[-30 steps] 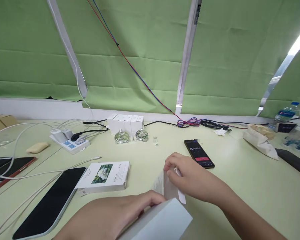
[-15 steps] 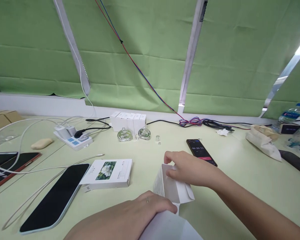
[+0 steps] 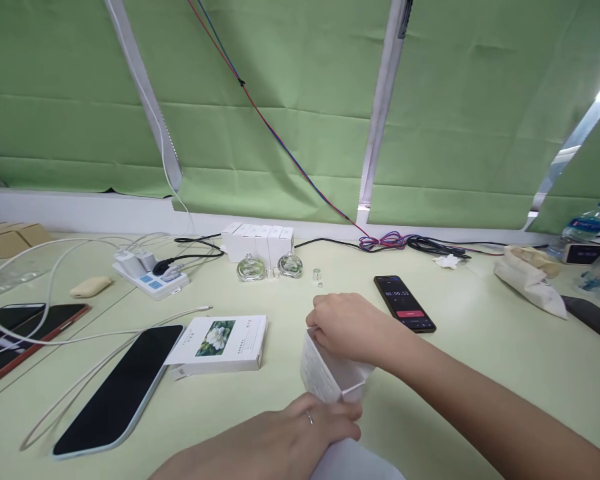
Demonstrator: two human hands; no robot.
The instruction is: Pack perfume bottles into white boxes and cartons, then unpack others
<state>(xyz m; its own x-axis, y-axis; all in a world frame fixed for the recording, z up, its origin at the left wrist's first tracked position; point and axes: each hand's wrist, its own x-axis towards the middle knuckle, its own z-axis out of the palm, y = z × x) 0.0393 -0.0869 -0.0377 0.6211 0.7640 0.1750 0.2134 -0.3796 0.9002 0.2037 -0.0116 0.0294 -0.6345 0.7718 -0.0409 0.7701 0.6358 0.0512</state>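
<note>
Right in front of me, a white paper box (image 3: 320, 370) stands tilted on the table with an open side showing. My left hand (image 3: 300, 427), wearing a ring, is closed on the box's near end. Over the far end curls my right hand (image 3: 347, 327), its fingers bent round the rim; the fingertips are hidden. A pale white surface (image 3: 355, 463) shows below my left hand; I cannot tell whether it belongs to the box. To the left lies a flat white box with a flower picture (image 3: 216, 339). Two clear glass bottles (image 3: 251, 269) stand farther back.
Small white boxes (image 3: 260, 243) stand in a row behind the bottles, with small clear pieces (image 3: 317, 274) nearby. A phone with a running timer (image 3: 405, 303) lies right; a dark-screened phone (image 3: 120, 390) lies left. A power strip (image 3: 153, 283) and cables, a cloth pouch (image 3: 530, 283) and a plastic bottle (image 3: 587, 227) line the back.
My right hand has shifted left and curled further over the box's far end, its thumb no longer showing. My left hand has moved slightly right, and the box has tilted.
</note>
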